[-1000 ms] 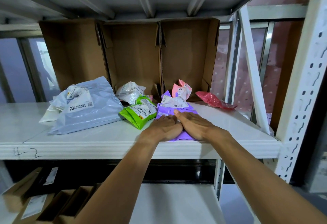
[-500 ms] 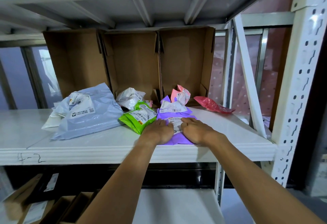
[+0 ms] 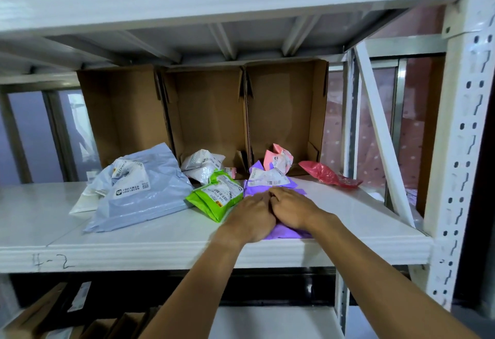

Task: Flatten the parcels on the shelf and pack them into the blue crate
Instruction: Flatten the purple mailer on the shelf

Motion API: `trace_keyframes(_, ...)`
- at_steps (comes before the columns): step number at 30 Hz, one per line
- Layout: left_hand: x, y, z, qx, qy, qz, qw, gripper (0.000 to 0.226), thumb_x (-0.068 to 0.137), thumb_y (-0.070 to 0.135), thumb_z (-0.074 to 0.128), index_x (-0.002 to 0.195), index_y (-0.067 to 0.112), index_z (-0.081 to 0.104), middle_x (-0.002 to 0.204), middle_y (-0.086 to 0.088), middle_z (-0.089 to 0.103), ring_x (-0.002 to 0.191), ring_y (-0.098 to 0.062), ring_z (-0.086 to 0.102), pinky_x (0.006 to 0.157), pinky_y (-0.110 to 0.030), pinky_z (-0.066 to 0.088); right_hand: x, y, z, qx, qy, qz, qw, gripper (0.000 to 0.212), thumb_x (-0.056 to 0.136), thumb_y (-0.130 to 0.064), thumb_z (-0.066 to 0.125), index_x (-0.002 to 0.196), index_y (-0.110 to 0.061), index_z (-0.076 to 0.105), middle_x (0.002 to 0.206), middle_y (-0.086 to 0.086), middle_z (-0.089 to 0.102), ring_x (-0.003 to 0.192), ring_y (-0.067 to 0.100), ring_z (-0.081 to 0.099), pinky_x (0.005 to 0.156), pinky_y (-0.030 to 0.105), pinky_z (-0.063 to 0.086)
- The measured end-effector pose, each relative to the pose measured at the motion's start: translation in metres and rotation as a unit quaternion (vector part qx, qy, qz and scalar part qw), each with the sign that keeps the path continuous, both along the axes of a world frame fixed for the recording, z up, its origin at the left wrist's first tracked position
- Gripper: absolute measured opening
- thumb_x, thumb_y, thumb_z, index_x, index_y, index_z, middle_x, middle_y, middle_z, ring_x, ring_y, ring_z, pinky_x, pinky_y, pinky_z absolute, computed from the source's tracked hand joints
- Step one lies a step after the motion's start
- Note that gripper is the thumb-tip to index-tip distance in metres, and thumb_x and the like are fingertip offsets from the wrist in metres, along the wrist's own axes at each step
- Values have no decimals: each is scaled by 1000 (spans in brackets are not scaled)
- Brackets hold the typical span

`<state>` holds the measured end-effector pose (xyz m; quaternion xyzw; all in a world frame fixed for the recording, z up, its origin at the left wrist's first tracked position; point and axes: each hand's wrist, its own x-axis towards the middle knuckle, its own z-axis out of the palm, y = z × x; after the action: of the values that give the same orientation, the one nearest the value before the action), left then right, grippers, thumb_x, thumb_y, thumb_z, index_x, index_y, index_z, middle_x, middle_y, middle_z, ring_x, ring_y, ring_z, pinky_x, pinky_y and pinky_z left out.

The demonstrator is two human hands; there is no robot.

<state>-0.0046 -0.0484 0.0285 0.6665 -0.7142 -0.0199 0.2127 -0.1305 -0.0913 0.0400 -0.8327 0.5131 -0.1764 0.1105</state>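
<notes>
Both hands palm-down, side by side and touching: left hand (image 3: 250, 218), right hand (image 3: 293, 208), fingers flat, pressing the purple parcel (image 3: 285, 233) at the front edge of the white shelf (image 3: 160, 242). Bare shelf to the R; green parcels (image 3: 214, 199) just beside on the L. Vs 0.5 s ago: hands were apart w/ the label showing between them, now closed over it. Purple poly film is smooth; grey-blue mailer (image 3: 150, 199) puffy; red bag (image 3: 325, 174) crumpled; cardboard boxes (image 3: 206, 113) at the back.
</notes>
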Motion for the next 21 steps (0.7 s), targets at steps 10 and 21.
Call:
trace_keyframes(10,8,-20,-1,80,12,-33,996,48,105,36,22,149,28,39,158,-1,38,144,-21,36,115,-33,28,2,10,11,34,9,9,999,36,102,-26,27,74,-32,49,129,6,60,117,25,52,102,39,40)
trace_keyframes(21,7,-26,-3,96,0,-24,995,51,106,39,20,152,24,36,160,-2,36,146,-19,32,118,-34,25,2,8,9,39,19,-6,999,30,103,-30,25,86,-29,50,139,7,56,123,27,50,102,38,39)
